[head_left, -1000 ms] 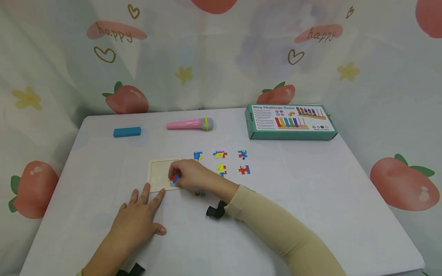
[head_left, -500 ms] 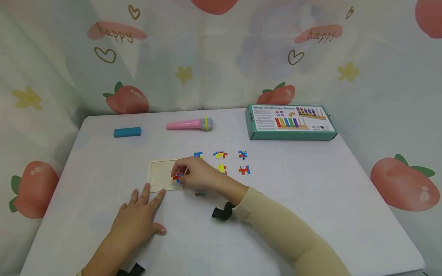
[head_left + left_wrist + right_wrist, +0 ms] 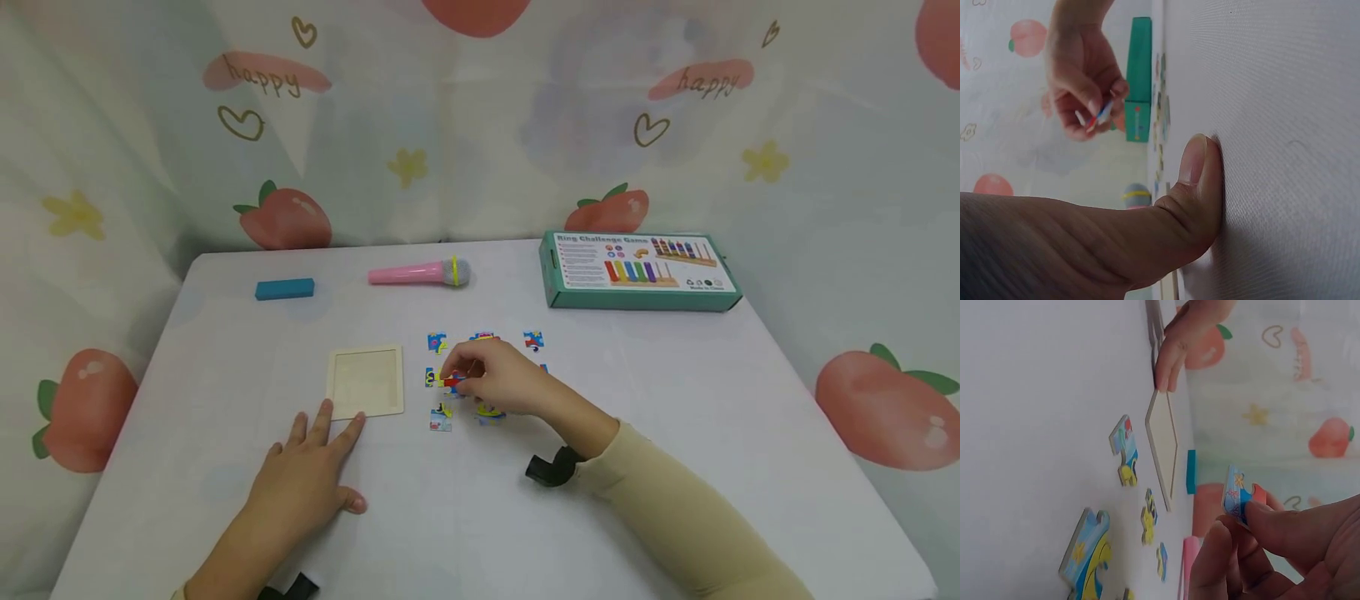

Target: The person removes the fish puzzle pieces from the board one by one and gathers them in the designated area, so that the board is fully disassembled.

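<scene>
A puzzle piece (image 3: 1235, 495) in blue and red is pinched between the thumb and fingers of my right hand (image 3: 506, 379). This hand hovers over several loose puzzle pieces, partly covering the middle ones. My left hand (image 3: 303, 467) lies spread on the table, its fingertips at the near edge of a pale wooden puzzle tray (image 3: 367, 383) with a raised rim. No piece lies in the tray. Just right of it, one loose piece (image 3: 440, 418) shows a pale blue and yellow print; a larger yellow and blue piece (image 3: 1088, 553) appears in the right wrist view.
At the back of the white table (image 3: 675, 483) lie a blue block (image 3: 285, 289), a pink toy microphone (image 3: 418, 272) and a green Ring Challenge Game box (image 3: 641, 271). A printed curtain hangs behind and beside the table.
My right hand has carried the puzzle piece from over the tray's right side rightward, above the loose pieces. My left hand stays at the tray's edge. The head view has shifted slightly.
</scene>
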Available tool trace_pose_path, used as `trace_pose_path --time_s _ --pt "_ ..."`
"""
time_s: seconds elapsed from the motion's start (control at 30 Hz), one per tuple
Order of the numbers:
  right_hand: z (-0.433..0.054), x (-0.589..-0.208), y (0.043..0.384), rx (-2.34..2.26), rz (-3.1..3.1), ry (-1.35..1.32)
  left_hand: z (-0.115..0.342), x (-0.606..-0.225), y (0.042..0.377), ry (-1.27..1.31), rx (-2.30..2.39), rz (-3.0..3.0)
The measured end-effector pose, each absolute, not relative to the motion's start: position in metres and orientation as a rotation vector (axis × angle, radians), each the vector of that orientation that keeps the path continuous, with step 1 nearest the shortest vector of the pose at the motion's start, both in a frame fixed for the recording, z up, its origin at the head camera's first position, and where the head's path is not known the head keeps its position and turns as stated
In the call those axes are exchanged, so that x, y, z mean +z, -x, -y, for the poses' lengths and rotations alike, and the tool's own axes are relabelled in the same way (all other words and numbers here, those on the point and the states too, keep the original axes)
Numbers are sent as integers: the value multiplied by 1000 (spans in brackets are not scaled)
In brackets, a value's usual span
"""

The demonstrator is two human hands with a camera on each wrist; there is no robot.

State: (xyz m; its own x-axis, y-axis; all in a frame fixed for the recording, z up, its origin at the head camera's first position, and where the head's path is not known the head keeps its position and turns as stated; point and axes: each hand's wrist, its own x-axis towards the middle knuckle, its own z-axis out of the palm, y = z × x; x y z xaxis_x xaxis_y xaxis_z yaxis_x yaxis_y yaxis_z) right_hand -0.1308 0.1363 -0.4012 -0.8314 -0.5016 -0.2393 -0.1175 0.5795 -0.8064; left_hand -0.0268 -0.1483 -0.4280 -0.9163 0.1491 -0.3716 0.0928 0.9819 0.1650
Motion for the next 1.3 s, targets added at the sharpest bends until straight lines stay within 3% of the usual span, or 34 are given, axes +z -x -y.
trace_pose_path --time_s 0.6,1.3 --pt "-240 -413 106 -1074 -2363 239 145 -429 26 -202 192 -2758" --pt "-243 -429 94 -893 -2703 225 146 -430 28 -210 199 -2761"
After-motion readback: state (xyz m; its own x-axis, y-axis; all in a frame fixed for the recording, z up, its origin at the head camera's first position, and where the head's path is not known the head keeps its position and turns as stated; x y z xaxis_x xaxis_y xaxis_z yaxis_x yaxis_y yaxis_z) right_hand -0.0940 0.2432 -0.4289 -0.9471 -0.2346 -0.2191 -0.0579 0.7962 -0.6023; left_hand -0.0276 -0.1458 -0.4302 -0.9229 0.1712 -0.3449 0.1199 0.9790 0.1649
